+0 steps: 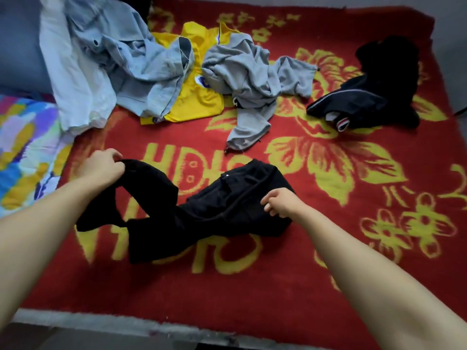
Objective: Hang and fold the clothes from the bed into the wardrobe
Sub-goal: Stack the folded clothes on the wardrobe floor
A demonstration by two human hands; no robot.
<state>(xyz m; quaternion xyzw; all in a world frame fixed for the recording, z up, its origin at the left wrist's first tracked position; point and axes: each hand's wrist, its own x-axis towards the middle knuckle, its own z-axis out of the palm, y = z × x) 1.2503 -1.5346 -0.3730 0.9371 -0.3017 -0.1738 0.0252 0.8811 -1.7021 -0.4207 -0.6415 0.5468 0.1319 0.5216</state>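
Black trousers (202,210) lie crumpled on the near part of the red and yellow blanket (278,274) covering the bed. My left hand (104,166) pinches one leg end and lifts it slightly off the bed. My right hand (283,202) grips the waist end of the same trousers. Farther back lie a grey sweatshirt (252,79), a yellow jersey (199,97), a pale blue denim garment (131,64), a white garment (73,84) and a dark pile of clothes (371,92) at the right. No wardrobe is in view.
A multicoloured quilt (22,152) lies at the left edge of the bed, with a blue pillow (17,46) behind it. The bed's near edge (126,324) runs along the bottom of the view.
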